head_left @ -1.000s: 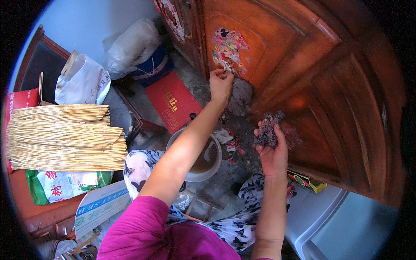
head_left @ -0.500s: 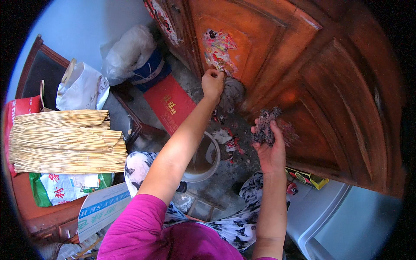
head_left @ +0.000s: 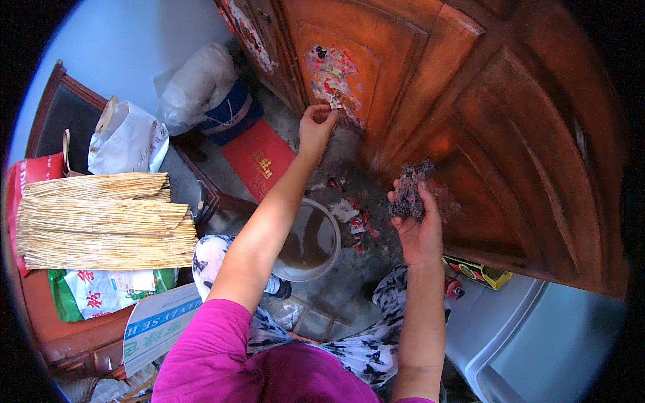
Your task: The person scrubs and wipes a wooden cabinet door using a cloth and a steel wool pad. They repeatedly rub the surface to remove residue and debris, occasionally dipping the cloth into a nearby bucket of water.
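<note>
My left hand (head_left: 317, 127) is raised to a wooden door panel (head_left: 396, 74), thumb and fingertips pinched at the lower edge of a torn, colourful paper patch (head_left: 332, 75). A small pale scrap shows at the fingertips. Held in my right hand (head_left: 423, 235), palm up, is a dark clump of steel wool (head_left: 411, 191), in front of the door's lower part. Between my arms on the floor stands a round tub (head_left: 310, 274) of murky brown water. Torn red and white paper scraps (head_left: 359, 218) lie beside it.
On the left, a bundle of straw-coloured stalks (head_left: 107, 221) lies over bags, with a white paper bag (head_left: 127, 138) behind. A blue bucket (head_left: 232, 114) with clear plastic and a red sheet (head_left: 259, 158) stand farther back. At right is a grey plastic surface (head_left: 487, 322) with a yellow box (head_left: 480, 272).
My left hand has shifted slightly left and up along the paper's lower edge. More of the tub shows past my left forearm. The right hand still holds the steel wool in about the same place.
</note>
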`<state>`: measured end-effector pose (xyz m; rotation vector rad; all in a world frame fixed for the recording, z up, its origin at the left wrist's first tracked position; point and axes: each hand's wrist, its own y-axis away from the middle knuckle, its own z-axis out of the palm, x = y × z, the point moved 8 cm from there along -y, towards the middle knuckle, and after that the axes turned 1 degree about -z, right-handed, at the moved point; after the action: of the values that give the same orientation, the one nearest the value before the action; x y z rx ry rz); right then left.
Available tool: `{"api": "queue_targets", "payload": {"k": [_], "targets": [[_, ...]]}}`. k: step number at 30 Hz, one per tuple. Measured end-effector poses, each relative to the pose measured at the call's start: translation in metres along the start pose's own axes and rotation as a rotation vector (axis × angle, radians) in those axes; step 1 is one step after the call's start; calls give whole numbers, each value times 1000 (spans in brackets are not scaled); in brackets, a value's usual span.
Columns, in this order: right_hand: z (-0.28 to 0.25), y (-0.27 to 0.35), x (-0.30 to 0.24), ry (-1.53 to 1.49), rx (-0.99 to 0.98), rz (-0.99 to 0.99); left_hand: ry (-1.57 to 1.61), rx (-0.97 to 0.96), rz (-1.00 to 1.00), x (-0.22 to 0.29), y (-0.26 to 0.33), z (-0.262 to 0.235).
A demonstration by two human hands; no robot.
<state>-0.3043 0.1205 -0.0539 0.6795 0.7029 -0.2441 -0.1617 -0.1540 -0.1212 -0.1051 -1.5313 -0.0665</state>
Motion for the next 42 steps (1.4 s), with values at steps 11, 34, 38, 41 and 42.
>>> {"api": "queue_targets", "payload": {"k": [11,34,38,41,42], "targets": [[1,-1,4,5,-23,10,63,26,-66,-4,-11,-7],[10,1,1,151,-19,-68,321,-161,-435,-10,-23,-6],[20,-4,-14,382,-70,-320,427,-182,-503,-6,-22,0],[57,6,-38,686,-218,-644,446,-258,-488,-1,-23,-7],[67,5,-39,692,-252,-619,444,-292,-471,0,-24,-11]]}}
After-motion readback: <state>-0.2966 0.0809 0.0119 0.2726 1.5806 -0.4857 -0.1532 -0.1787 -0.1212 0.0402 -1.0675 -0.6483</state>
